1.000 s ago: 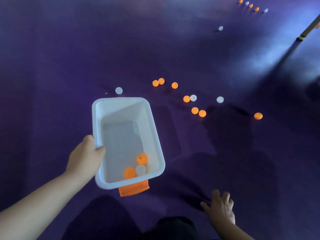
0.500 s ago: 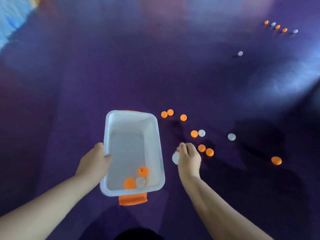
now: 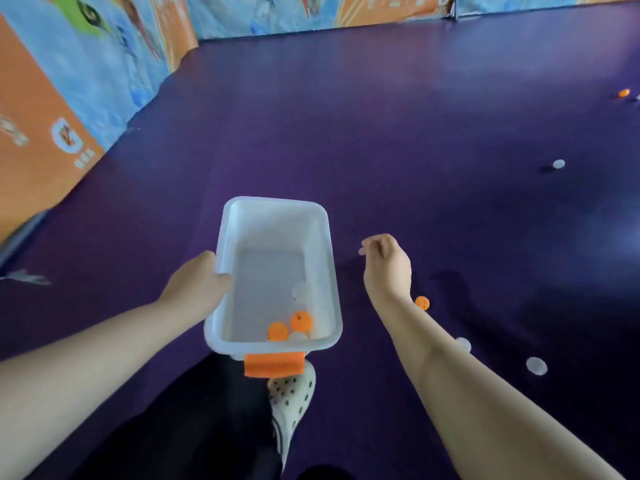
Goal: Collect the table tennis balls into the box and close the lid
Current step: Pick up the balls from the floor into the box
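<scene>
My left hand (image 3: 199,284) grips the left rim of a white plastic box (image 3: 325,271) with an orange latch (image 3: 274,364) on its near end. Inside lie two orange balls (image 3: 301,321) and a white ball (image 3: 297,337); another white ball (image 3: 300,291) shows blurred in mid-box. My right hand (image 3: 386,263) hangs just right of the box, fingers loosely curled and holding nothing. On the purple floor to the right are an orange ball (image 3: 422,302) and white balls (image 3: 536,366), (image 3: 464,344), (image 3: 558,164).
Colourful printed barrier panels (image 3: 69,81) line the left and far sides of the floor. My dark trouser leg and a white perforated shoe (image 3: 291,400) are under the box. An orange ball (image 3: 624,93) lies far right.
My right hand held a white ball beside the box; now it is empty and that ball is inside the box. The view has lifted and turned left, showing the barriers.
</scene>
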Available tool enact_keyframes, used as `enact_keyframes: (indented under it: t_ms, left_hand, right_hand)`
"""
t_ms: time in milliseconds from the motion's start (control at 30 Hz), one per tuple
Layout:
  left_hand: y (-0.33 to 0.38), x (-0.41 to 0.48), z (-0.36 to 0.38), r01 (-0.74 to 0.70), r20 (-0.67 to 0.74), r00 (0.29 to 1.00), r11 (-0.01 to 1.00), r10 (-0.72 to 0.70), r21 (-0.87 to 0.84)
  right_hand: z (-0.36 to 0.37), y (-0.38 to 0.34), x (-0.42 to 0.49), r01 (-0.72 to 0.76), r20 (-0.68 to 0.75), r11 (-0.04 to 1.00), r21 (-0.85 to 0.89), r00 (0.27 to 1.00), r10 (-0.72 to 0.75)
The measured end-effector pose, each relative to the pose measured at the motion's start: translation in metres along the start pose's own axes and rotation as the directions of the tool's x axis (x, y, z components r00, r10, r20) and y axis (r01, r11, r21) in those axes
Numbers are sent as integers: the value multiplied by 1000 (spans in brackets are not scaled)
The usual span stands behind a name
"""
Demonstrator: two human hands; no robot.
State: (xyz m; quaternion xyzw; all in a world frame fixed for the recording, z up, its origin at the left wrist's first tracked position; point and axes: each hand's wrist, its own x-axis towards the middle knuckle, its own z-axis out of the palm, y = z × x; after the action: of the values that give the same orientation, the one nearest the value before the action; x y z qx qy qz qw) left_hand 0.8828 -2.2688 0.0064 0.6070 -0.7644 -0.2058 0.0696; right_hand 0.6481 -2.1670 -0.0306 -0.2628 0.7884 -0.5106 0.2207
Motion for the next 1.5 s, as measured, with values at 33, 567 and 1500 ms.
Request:
enact_keyframes:
  t_ms: [33, 567, 1500]
  left_hand:
    - [-7, 14, 2, 17, -7, 1000, 1000, -17, -14]
    - [-137, 164, 107, 353, 23, 931, 881, -364, -315]
    - [-59, 155, 202, 200, 214, 968, 922, -132, -332]
  right_hand:
    - [7, 11, 10, -24, 1, 1000, -17, 1000, 24]
    - [183, 154, 107, -14, 417, 834, -552, 861, 291]
    - [155, 140, 97, 113, 321, 980, -164, 946, -55]
